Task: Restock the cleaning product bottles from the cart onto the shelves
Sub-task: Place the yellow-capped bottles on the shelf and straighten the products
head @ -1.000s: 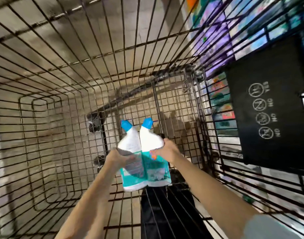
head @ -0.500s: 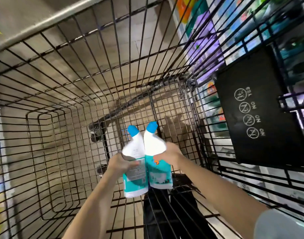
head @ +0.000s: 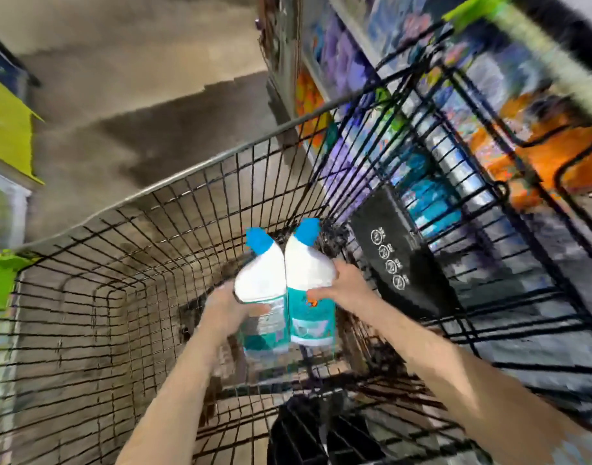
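Two cleaner bottles are up over the black wire shopping cart [head: 174,182], one per hand. The left hand [head: 227,307] wraps the left bottle [head: 259,280] (white plastic, blue cap, teal label), with fingers curled round its waist at the top of the label. The right hand [head: 345,285] grips the right bottle [head: 308,266], same make, thumb across the front and fingers round the far side. The bottle shoulders touch and the caps splay apart, pointing far. Both sit near the cart's far right corner; I see no contact with the wire. A black plastic seat flap [head: 398,260] with white round icons sits just right of the right hand. Store shelves [head: 341,55] run along the right, their packs blurred purple, orange and teal. I cannot tell which slot takes these bottles. A beige floor [head: 137,78] lies beyond the cart.

Step, as I judge it: lifting the pair out, headed for the right-hand shelves.

To do it well:
- Raise both bases above the rim before swinging right, so they miss the wire and the flap.
- Hold firm at the waist. The plastic looks smooth and the bottles are probably full, so a slip is the main risk.
- Part the bottles before reaching in, since two pressed together can knock each other or the stock.
- Set each one upright, base first, label out, then slide it back against the row.
- Place one and let go only once it stands, then do the other.
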